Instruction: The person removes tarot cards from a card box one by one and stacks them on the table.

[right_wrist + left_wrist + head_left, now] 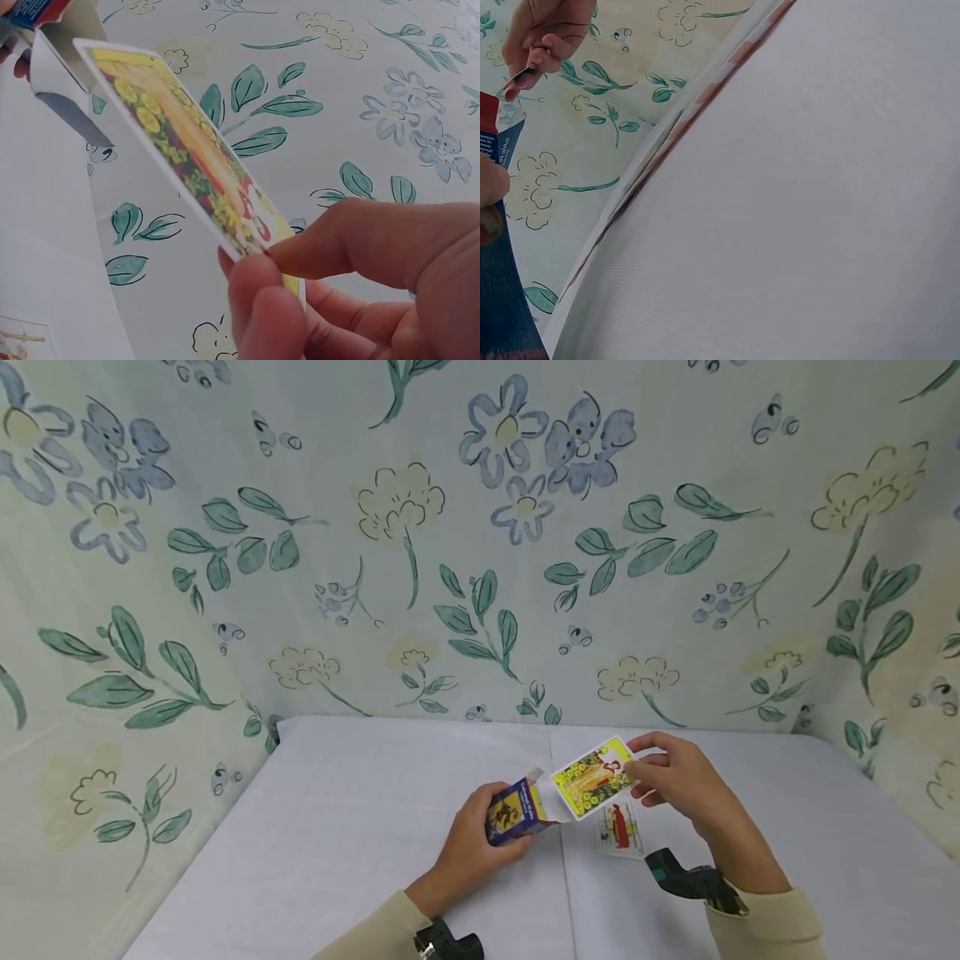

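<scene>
Head view: I see the card [588, 783] pinched in the right hand [681, 777], above the table [360, 802], its long axis slanting down-left toward the open box [507, 812] the left hand [474, 841] grips. Another card [622, 833] lies beneath, partly blocked from sight; flowered cloth [525, 635] hangs behind.

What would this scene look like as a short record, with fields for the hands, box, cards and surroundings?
Left hand: grips the blue box
Box: end open, facing the yellow card
Right hand: pinches the yellow card by one end
Yellow card: raised, picture showing
Second card: on the white table, red figure showing
Backdrop: flowers, leaves
</scene>
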### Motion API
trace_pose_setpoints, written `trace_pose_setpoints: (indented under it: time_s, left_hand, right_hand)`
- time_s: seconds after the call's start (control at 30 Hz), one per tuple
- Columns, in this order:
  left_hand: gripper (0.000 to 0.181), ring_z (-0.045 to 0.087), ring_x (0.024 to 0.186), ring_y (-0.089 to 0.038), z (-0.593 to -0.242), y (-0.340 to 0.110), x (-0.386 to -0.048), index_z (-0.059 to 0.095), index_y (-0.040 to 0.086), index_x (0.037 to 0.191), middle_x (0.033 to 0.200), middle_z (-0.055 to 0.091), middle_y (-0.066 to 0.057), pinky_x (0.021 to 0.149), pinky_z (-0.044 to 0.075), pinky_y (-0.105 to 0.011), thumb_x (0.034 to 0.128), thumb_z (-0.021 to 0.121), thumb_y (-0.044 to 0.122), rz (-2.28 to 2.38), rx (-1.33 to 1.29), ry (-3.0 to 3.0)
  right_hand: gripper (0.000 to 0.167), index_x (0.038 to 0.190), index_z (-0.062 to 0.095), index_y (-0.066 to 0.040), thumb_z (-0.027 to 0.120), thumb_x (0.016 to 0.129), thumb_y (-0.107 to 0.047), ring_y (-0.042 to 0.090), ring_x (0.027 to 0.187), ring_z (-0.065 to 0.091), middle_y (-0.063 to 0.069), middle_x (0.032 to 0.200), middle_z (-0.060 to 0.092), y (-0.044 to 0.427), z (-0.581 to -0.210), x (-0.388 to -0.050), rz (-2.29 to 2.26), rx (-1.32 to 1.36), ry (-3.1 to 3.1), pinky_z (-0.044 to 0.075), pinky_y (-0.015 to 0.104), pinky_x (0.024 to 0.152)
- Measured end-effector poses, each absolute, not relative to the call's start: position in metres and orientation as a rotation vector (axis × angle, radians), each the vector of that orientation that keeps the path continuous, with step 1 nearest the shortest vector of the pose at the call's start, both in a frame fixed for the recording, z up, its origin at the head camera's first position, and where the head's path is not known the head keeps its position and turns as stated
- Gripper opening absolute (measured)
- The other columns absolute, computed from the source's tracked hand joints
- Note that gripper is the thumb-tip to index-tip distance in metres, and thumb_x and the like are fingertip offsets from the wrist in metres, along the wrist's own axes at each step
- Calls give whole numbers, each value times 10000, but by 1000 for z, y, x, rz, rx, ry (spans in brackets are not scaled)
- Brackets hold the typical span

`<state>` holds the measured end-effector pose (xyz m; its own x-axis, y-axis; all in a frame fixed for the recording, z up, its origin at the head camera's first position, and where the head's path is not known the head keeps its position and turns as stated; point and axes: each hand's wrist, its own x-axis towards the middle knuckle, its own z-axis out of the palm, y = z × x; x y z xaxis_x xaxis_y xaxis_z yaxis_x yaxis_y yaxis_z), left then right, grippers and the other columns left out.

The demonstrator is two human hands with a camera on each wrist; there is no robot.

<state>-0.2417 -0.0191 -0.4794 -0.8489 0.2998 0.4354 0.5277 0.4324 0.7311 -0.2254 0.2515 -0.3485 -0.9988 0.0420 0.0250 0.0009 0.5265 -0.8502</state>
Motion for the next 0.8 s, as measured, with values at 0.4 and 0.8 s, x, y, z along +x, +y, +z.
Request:
trace_pose_setpoints:
  time_s: [0.4, 0.8]
  left_hand:
    - [678, 516, 1018, -101, -476, -20, -241, 440, 169, 1338, 1210, 537, 25, 852, 488, -284, 788, 775, 380, -1379, -726, -2444]
    - [681, 512, 1019, -100, -478, -20, -241, 438, 174, 1340, 1215, 536, 27, 852, 488, -284, 788, 772, 394, -1387, -719, -2456]
  right_hand:
    - [443, 1280, 468, 26, 621, 901, -147, 250, 738, 624, 189, 1037, 667, 258, -348, -227, 1418, -27, -2731, 560, 351, 721]
    - [457, 1272, 484, 5, 643, 885, -177, 272, 745, 554, 224, 1126, 645, 259, -348, -224, 1333, -62, -2771, 504, 344, 677]
